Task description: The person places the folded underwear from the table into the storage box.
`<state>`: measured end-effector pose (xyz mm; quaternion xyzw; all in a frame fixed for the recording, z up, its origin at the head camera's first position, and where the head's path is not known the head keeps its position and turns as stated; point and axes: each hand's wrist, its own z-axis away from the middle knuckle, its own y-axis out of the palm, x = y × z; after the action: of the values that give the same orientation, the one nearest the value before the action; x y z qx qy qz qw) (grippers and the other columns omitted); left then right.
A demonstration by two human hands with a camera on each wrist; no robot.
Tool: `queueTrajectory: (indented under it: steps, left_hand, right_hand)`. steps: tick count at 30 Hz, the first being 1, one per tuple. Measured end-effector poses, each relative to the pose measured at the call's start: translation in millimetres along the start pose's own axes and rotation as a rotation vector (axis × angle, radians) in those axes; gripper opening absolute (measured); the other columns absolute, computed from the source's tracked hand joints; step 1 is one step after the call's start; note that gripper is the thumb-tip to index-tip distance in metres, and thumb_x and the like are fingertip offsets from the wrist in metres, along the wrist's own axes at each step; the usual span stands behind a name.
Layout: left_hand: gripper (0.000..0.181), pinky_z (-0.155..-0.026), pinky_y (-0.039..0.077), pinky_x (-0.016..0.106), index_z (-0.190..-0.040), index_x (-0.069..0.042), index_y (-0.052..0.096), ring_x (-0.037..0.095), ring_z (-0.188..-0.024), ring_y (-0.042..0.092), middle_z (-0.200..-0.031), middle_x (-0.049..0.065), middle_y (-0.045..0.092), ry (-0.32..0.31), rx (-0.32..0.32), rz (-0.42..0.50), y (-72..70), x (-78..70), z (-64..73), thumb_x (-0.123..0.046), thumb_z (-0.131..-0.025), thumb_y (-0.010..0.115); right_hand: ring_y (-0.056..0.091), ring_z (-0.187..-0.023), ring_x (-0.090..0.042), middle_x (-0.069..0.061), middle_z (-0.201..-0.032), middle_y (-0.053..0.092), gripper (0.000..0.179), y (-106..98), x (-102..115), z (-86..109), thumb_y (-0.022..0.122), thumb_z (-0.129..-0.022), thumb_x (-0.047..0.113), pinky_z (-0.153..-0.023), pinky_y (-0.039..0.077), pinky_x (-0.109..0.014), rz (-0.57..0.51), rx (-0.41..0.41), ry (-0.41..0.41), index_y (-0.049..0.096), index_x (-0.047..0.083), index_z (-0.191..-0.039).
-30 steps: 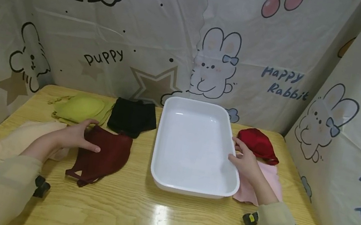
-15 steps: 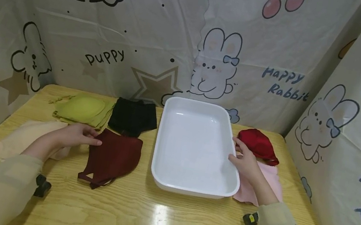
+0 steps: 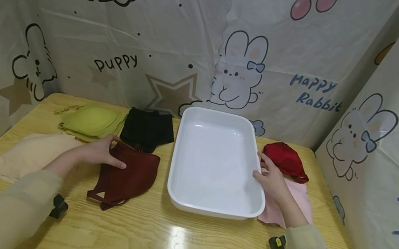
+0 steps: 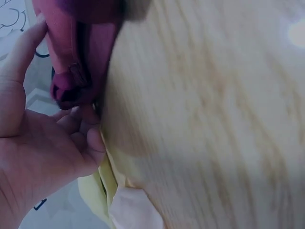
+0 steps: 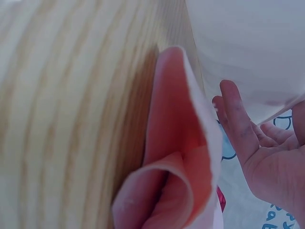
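Observation:
A maroon bra point(image 3: 130, 174) lies folded on the table, its straps toward the near edge. At its left back corner is my left hand point(image 3: 99, 152), thumb on top of the fabric; in the left wrist view the other fingers point(image 4: 88, 129) curl at the bra's folded edge. A large white tray point(image 3: 205, 210) stands in the middle with nothing in it. My right hand point(image 3: 272, 182) grips its right rim; in the right wrist view some fingers point(image 5: 233, 102) stretch out below the tray's wall.
Left of the tray lie a yellow-green bra point(image 3: 92, 120), a black folded garment point(image 3: 147, 129) and a beige cloth garment point(image 3: 34, 153). On the right are a red bra point(image 3: 284, 157) and a pink garment point(image 3: 299, 197). A printed curtain point(image 3: 167, 28) encloses the table.
The maroon bra has slid right, toward the tray. My left hand drew its fingers together, then moved right and spread them at the bra's edge. My right hand and the tray stay put.

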<state>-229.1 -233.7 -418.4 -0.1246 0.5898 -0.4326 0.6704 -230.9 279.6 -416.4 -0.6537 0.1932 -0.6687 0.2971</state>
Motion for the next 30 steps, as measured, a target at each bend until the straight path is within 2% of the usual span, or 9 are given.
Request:
queueTrajectory:
  steps: [5, 9, 16, 20, 23, 26, 30]
  left_hand:
    - [0.091, -0.094, 0.043, 0.051, -0.132, 0.019, 0.035, 0.044, -0.115, 0.049, -0.126, 0.035, 0.048, 0.021, -0.018, -0.095, 0.6, 1.5, -2.5, -0.039, -0.076, 0.077]
    - [0.091, -0.100, 0.038, 0.056, -0.131, 0.024, 0.034, 0.050, -0.123, 0.040, -0.132, 0.040, 0.040, 0.018, -0.014, -0.099, -0.4, 3.6, -3.4, -0.037, -0.078, 0.076]
    - [0.074, -0.097, 0.041, 0.053, -0.128, 0.019, 0.044, 0.045, -0.120, 0.046, -0.127, 0.035, 0.050, 0.053, -0.041, -0.030, -2.4, 13.2, -3.8, -0.031, -0.082, 0.073]
    - [0.062, -0.091, 0.046, 0.045, -0.123, 0.011, 0.054, 0.035, -0.108, 0.055, -0.115, 0.024, 0.061, 0.053, -0.064, 0.009, -3.8, 15.8, -1.8, -0.032, -0.083, 0.073]
    - [0.052, -0.085, 0.047, 0.036, -0.119, 0.004, 0.059, 0.022, -0.096, 0.058, -0.104, 0.013, 0.065, 0.045, -0.061, 0.050, -4.8, 14.6, 0.5, -0.032, -0.084, 0.072]
    - [0.056, -0.085, 0.049, 0.036, -0.124, 0.006, 0.055, 0.021, -0.097, 0.060, -0.106, 0.014, 0.065, 0.027, -0.043, 0.102, -5.7, 11.7, 3.2, -0.032, -0.086, 0.069]
    - [0.067, -0.088, 0.048, 0.041, -0.132, 0.010, 0.042, 0.028, -0.103, 0.059, -0.117, 0.025, 0.059, -0.004, -0.051, 0.159, -5.2, 9.0, 5.1, -0.032, -0.088, 0.067]
  right_hand:
    - [0.054, -0.113, -0.040, -0.024, -0.134, 0.045, 0.066, -0.8, -0.1, 0.3, 0.055, -0.093, 0.016, -0.089, 0.051, -0.047, 0.003, 0.002, -0.004, 0.023, 0.012, -0.150]
    - [0.055, -0.113, -0.040, -0.024, -0.133, 0.046, 0.066, -0.7, 0.7, 0.2, 0.055, -0.093, 0.016, -0.089, 0.052, -0.047, 0.001, 0.002, -0.011, 0.023, 0.011, -0.150]
    - [0.054, -0.113, -0.041, -0.024, -0.134, 0.045, 0.067, -0.6, 1.2, 0.3, 0.055, -0.093, 0.017, -0.090, 0.051, -0.047, -0.003, 0.007, 0.001, 0.022, 0.012, -0.150]
    - [0.054, -0.114, -0.041, -0.023, -0.134, 0.045, 0.067, -0.5, 0.5, 0.0, 0.056, -0.092, 0.017, -0.090, 0.051, -0.047, 0.003, 0.004, 0.017, 0.023, 0.013, -0.150]
    - [0.053, -0.115, -0.041, -0.023, -0.135, 0.045, 0.067, -0.6, 0.4, 0.0, 0.056, -0.093, 0.018, -0.091, 0.050, -0.047, 0.010, 0.009, 0.029, 0.022, 0.014, -0.150]
    - [0.052, -0.115, -0.041, -0.023, -0.136, 0.044, 0.067, -0.9, 1.5, 0.7, 0.056, -0.093, 0.019, -0.091, 0.050, -0.047, 0.008, 0.013, 0.034, 0.021, 0.014, -0.151]
    - [0.052, -0.116, -0.042, -0.024, -0.137, 0.043, 0.068, -1.3, 3.4, 1.5, 0.055, -0.093, 0.020, -0.092, 0.050, -0.047, 0.009, 0.018, 0.031, 0.020, 0.014, -0.151]
